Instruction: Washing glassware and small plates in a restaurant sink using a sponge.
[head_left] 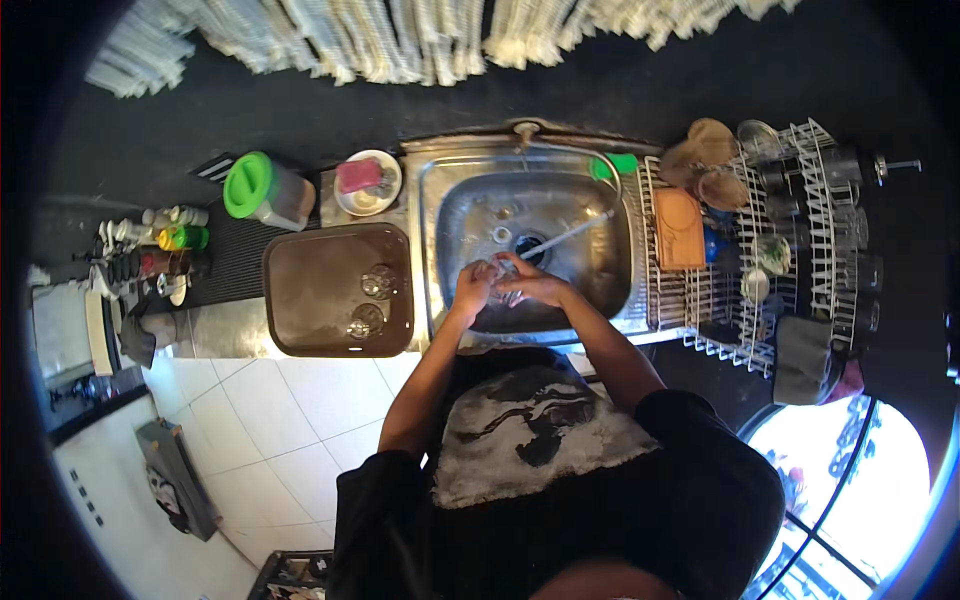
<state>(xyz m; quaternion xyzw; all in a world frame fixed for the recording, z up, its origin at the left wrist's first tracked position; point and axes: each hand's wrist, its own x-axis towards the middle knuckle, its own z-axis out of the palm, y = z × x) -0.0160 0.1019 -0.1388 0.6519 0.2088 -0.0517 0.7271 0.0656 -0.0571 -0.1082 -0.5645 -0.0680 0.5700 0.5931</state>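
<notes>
A clear drinking glass (pixel 506 284) is between my two hands, low over the near side of the metal sink (pixel 590 290). My left hand (pixel 474 289) closes around it from the left, fingers bent. My right hand (pixel 535 284) grips it from the right. Much of the glass is hidden by my fingers. Behind my hands, a pale streak that looks like running water (pixel 572 231) slants from the end of the curved tap (pixel 613 180) toward the dark drain (pixel 530 249).
Left of the sink, a brown tray (pixel 320 270) bears two clear glasses (pixel 377 281). A pink sponge (pixel 359 175) sits in a white bowl (pixel 389 203) beside a green-lidded pitcher (pixel 252 183). On the right, a white wire dish rack (pixel 665 310) holds an orange-brown board (pixel 680 228) and several dishes.
</notes>
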